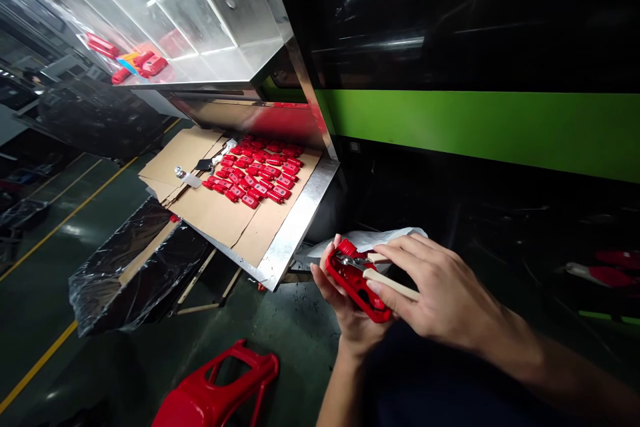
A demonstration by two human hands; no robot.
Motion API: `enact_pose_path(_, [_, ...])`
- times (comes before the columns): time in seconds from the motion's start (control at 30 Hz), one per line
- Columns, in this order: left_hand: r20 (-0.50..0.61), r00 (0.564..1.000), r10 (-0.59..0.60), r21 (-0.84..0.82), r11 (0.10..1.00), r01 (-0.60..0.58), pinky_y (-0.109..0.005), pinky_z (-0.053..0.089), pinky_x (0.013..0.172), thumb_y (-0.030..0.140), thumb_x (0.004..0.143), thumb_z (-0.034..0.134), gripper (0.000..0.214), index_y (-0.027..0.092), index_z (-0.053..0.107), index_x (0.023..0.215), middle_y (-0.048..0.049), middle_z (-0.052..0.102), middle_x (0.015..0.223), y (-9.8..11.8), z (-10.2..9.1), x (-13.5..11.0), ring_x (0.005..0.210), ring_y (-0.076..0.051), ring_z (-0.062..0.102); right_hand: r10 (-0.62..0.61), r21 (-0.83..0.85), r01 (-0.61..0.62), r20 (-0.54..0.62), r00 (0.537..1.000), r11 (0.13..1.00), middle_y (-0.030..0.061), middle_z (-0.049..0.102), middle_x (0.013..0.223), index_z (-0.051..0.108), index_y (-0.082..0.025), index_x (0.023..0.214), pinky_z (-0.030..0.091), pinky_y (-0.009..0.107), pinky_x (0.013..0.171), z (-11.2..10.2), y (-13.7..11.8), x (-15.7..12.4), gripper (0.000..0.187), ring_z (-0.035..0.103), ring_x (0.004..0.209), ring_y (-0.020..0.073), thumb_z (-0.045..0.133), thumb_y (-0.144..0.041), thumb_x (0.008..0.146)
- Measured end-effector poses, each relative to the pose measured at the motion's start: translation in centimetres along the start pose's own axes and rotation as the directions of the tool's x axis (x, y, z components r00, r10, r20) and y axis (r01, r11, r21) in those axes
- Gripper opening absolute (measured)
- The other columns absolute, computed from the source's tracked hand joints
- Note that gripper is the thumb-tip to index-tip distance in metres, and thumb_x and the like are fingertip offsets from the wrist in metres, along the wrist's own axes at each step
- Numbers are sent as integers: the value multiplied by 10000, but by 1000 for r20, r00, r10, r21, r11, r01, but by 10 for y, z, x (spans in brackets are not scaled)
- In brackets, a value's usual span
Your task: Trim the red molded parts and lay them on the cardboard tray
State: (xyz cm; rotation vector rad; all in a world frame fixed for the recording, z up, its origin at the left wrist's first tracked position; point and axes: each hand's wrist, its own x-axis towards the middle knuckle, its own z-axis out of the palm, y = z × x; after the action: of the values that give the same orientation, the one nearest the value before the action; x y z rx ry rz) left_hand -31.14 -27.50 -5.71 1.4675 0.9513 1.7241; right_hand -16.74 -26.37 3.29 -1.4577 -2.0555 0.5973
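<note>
Both hands meet low and right of centre, closed around one red plastic part (356, 283). From below, the left hand (345, 307) cups the part, its fingers curled up along the left edge. From the right, the right hand (430, 293) comes over it, holding a small cutter with pale handles (387, 280) pinched between thumb and fingers; the metal tip of the cutter rests on the upper end of the part. So the part sits between the two hands, tilted, just in front of the person's body.

Just behind the hands lies a crumpled white bag (370, 240). Up and to the left, well apart from the hands, a metal surface (295, 227) carries a sheet of cardboard (220, 213) on which many small red pieces (257, 173) lie in rough rows. A small black item and a clear bit with a metal knob (181, 173) rest at the left edge of the cardboard. Above, a clear cover (200, 7) slopes over the surface, with a few more red pieces showing at its left. A machine with a green band (475, 127) fills the right side. Below the surface are black plastic sheeting (130, 267) and, on the floor nearer the person, a red plastic stool (215, 387). Yellow lines (60, 220) cross the dark floor.
</note>
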Motion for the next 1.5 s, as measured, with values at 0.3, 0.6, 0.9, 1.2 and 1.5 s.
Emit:
enact_pose_path(0.3, [60, 995, 79, 205, 975, -90, -580, 295, 1183, 173, 695, 752, 1065, 309, 115, 1538, -126, 176, 1592, -10, -4, -2, 1447, -349, 254, -4, -24, 3, -46, 999, 1000, 56, 623, 939, 668, -179, 1019, 498, 407, 815, 0, -6, -6, 284, 541, 887, 210, 530, -408, 924])
enact_pose_path(0.6, [63, 996, 60, 164, 984, -70, -527, 302, 1196, 308, 717, 803, 1110, 347, 65, 1544, -125, 209, 1581, -13, -1, -5, 1436, -319, 315, 28, 27, -30, 82, 996, 999, 47, 597, 901, 668, -202, 916, 490, 390, 785, -7, 3, 1, 255, 546, 880, 206, 520, -410, 931])
enact_pose_path(0.9, [62, 978, -199, -109, 973, 205, -511, 369, 1169, 626, 574, 864, 1240, 351, 138, 1541, -169, 260, 1576, 13, 8, -5, 1424, -364, 364, 68, 332, -77, 38, 997, 940, -18, 646, 979, 571, -244, 1072, 516, 271, 740, -27, 27, 12, 410, 631, 832, 139, 775, -435, 771])
enact_pose_path(1.2, [264, 940, -218, -342, 890, 302, -522, 261, 1219, 488, 553, 931, 1252, 344, 186, 1549, -141, 361, 1551, 18, 19, -14, 1438, -381, 329, -74, 428, 108, -94, 993, 897, -43, 628, 850, 552, -219, 1020, 475, 175, 663, -11, 24, 21, 171, 598, 724, 71, 645, -256, 882])
enact_pose_path(1.5, [-39, 852, -522, -172, 844, 508, -431, 439, 1095, 524, 648, 859, 1091, 300, 253, 1527, -134, 365, 1541, 8, -5, 13, 1332, -352, 475, -21, 352, 68, -135, 991, 934, -48, 626, 817, 572, -226, 1011, 457, 155, 608, -8, 24, 0, 119, 583, 662, 60, 600, -198, 899])
